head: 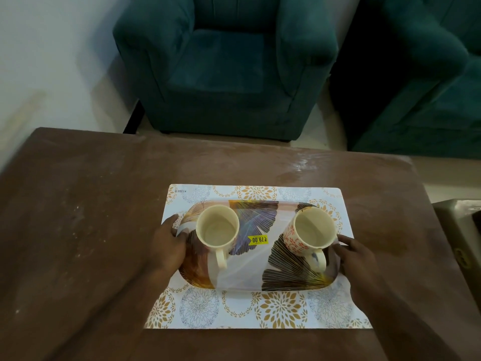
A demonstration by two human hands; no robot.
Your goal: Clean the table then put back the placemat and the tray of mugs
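A white placemat [260,313] with gold and grey floral rings lies on the brown table [86,204]. On it rests an oval tray [250,274] printed with leaves and carrying a yellow price sticker. Two cream mugs stand upright in the tray: the left mug [218,230] and the right mug [311,231], which has orange flowers on its side. My left hand [169,243] grips the tray's left end. My right hand [356,256] grips the tray's right end, beside the right mug's handle.
The tabletop shows pale dusty smears and specks, mostly on the left and along the far edge. A teal armchair [229,63] stands beyond the table, with a second teal seat [426,87] to its right. A grey object [458,230] sits off the table's right edge.
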